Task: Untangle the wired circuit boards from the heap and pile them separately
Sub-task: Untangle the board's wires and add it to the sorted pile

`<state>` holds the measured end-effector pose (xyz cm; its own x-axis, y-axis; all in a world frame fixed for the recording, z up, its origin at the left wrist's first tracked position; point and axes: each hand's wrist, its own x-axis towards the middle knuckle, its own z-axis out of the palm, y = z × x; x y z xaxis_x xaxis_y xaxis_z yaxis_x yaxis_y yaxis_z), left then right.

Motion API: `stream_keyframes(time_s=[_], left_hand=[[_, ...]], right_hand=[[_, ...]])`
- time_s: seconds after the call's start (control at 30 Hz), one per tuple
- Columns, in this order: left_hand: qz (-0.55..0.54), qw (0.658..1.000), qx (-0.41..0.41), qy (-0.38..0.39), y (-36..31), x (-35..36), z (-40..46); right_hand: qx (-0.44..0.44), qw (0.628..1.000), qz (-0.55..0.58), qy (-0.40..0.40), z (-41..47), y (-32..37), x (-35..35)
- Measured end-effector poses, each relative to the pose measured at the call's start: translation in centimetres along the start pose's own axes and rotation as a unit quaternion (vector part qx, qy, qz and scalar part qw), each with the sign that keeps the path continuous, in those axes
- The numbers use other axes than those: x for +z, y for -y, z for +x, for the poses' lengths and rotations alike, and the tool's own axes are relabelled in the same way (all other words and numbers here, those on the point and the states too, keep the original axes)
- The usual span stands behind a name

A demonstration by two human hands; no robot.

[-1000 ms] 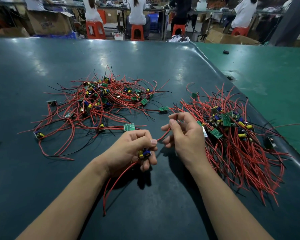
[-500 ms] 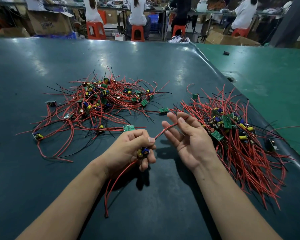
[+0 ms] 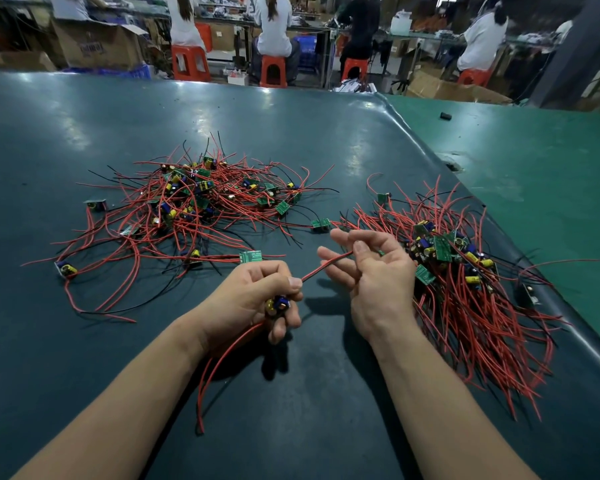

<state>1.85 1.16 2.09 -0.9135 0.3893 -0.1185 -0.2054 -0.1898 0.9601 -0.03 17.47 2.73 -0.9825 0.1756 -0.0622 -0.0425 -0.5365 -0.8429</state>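
Observation:
A tangled heap of small green circuit boards with red and black wires lies at the centre left of the dark table. A second pile, its wires laid more in line, lies at the right. My left hand grips one board with blue and yellow parts; its red wires hang down toward me. From that board a red wire runs to my right hand, which pinches it between thumb and fingers, palm turned up, beside the right pile.
A loose green board lies just beyond my left hand, another between the two piles. The table's rounded right edge meets a lighter green surface. Seated people on orange stools and cardboard boxes are beyond the far edge.
My right hand has turned palm up and opened out along the red wire, drawing it straighter. My left hand has kept its grip on the board and barely moved.

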Motion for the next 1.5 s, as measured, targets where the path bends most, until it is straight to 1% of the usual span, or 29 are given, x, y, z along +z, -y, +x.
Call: stream_keyframes(time_s=[0.03,0.07,0.13,0.23,0.33,0.4,0.5,0.67,0.8,0.93,1.0,1.13,1.27,1.5], left_hand=[[-0.005,1.0,0.001,-0.006,0.0,0.0,0.0],[-0.011,1.0,0.004,-0.014,0.0,0.0,0.1],[-0.018,0.999,0.007,-0.025,-0.1,0.0,0.2],[-0.019,0.999,0.011,-0.026,-0.3,0.1,0.3],[-0.021,0.999,0.017,-0.031,-0.3,0.2,0.2],[-0.019,0.999,0.019,-0.03,-0.2,0.3,0.2],[-0.011,0.999,0.012,-0.028,-0.1,0.2,0.2],[-0.004,1.0,0.01,-0.017,-0.2,-0.1,0.1],[-0.003,1.0,0.006,-0.013,-0.2,-0.1,0.1],[0.001,1.0,0.004,-0.007,-0.4,0.1,0.0],[0.0,1.0,-0.001,0.001,-0.5,0.0,-0.1],[-0.008,1.0,-0.012,0.018,-0.5,-0.1,-0.2],[-0.007,1.0,-0.017,0.024,-0.5,-0.1,-0.3],[0.005,0.999,-0.033,0.038,-0.6,0.0,-0.5]], right_hand=[[0.0,1.0,0.006,-0.003,0.0,-0.1,0.2],[0.018,0.999,0.034,0.001,0.2,-0.1,0.1],[0.076,0.994,0.075,0.027,0.1,0.3,0.0],[0.183,0.979,0.039,0.08,-0.4,0.5,-0.1],[0.205,0.968,0.003,0.146,-0.9,0.0,0.2],[0.186,0.969,0.005,0.163,-0.8,-0.2,0.3],[0.146,0.976,-0.009,0.161,-0.5,-0.3,0.4],[0.108,0.98,-0.039,0.162,-0.5,-0.6,0.4],[0.087,0.983,-0.09,0.133,-0.5,-0.6,0.5],[0.054,0.983,-0.129,0.123,-0.3,-0.6,0.3],[0.032,0.987,-0.115,0.112,-0.2,-0.5,0.3],[-0.008,0.996,-0.073,0.054,0.4,-0.1,0.0],[-0.032,0.997,-0.057,0.031,0.5,-0.3,0.1],[-0.124,0.981,-0.148,0.007,0.5,-0.5,-0.1]])
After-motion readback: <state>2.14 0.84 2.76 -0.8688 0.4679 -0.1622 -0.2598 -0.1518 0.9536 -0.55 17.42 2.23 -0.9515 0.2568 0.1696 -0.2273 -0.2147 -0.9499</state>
